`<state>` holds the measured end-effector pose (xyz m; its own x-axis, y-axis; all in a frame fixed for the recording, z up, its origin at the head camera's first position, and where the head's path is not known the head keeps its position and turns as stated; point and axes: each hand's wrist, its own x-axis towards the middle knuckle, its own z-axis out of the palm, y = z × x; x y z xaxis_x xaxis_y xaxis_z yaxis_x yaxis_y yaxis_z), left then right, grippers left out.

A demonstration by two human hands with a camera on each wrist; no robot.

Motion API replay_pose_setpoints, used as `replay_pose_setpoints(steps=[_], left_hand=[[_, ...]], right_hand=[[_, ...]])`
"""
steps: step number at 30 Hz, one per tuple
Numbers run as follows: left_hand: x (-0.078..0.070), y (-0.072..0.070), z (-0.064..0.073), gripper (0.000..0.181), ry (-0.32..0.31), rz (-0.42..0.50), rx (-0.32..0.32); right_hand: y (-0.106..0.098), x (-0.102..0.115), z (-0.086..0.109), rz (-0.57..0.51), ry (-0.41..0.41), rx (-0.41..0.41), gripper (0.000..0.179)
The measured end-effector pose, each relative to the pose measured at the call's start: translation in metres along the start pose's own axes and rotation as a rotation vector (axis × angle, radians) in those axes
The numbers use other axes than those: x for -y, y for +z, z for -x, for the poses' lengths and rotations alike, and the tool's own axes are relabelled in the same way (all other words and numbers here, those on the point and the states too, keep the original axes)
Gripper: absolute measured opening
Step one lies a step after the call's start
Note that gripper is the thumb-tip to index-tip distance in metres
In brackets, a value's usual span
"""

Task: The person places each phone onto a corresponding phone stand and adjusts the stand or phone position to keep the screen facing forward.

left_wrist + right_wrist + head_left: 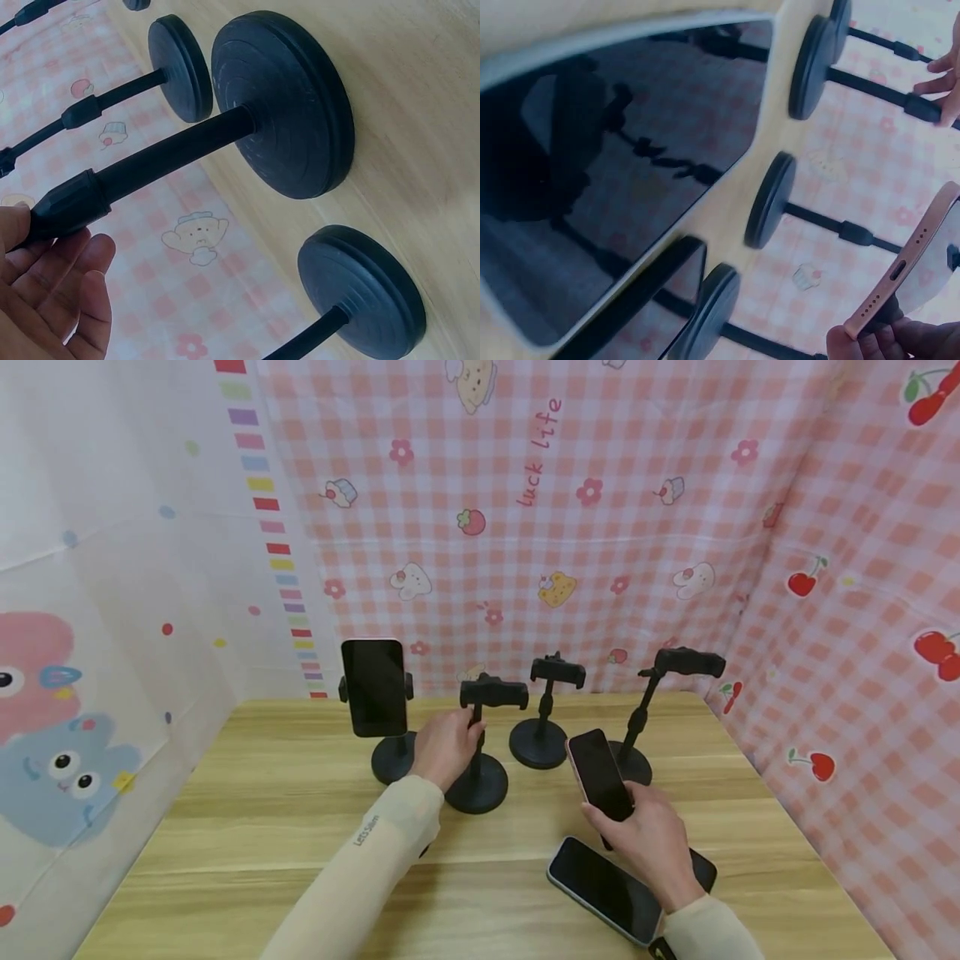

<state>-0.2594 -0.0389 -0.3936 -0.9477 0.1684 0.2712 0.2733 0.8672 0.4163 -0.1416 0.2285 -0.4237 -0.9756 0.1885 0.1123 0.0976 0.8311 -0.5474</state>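
Observation:
My left hand [444, 745] pinches the stem of a black phone stand [477, 787] between thumb and fingers. In the left wrist view the thumb and index finger are at the stand's collar [71, 204], while the other fingers curl loosely below. That stand's clamp [495, 693] is bare. My right hand [651, 839] grips the lower end of a phone [598, 772], tilted above the table with its dark screen up. The phone's pink edge [900, 266] shows in the right wrist view. To the left, another stand [392, 760] bears an upright phone [375, 687].
Two more bare stands are at the back right, one small [538, 743] and one with an angled arm [637, 720]. A light-edged phone [603, 889] lies on the wooden table [247, 810]; a dark phone [702, 868] lies partly behind my right hand. Printed curtains [465, 568] surround the table.

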Motion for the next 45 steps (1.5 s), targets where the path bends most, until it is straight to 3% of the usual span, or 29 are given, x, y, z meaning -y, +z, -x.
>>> replay_pose_setpoints(steps=[10,18,32,40,45], left_hand=[[0.003,0.000,0.010,0.020,0.000,0.022,0.012],[0.008,0.000,0.027,0.040,-0.007,0.071,-0.019],[0.001,-0.025,0.049,0.049,0.049,0.181,-0.094],[-0.009,-0.038,0.057,0.058,0.082,0.288,-0.206],[-0.013,-0.047,0.058,0.065,0.165,0.289,-0.310]], right_hand=[[0.005,0.021,0.005,-0.089,-0.005,-0.043,0.095],[0.006,0.032,0.007,-0.123,0.003,-0.044,0.093],[0.004,0.055,0.013,-0.201,-0.054,-0.148,0.087],[0.007,0.073,0.022,-0.262,-0.134,-0.223,0.073],[0.009,0.087,0.026,-0.310,-0.197,-0.246,0.067]])
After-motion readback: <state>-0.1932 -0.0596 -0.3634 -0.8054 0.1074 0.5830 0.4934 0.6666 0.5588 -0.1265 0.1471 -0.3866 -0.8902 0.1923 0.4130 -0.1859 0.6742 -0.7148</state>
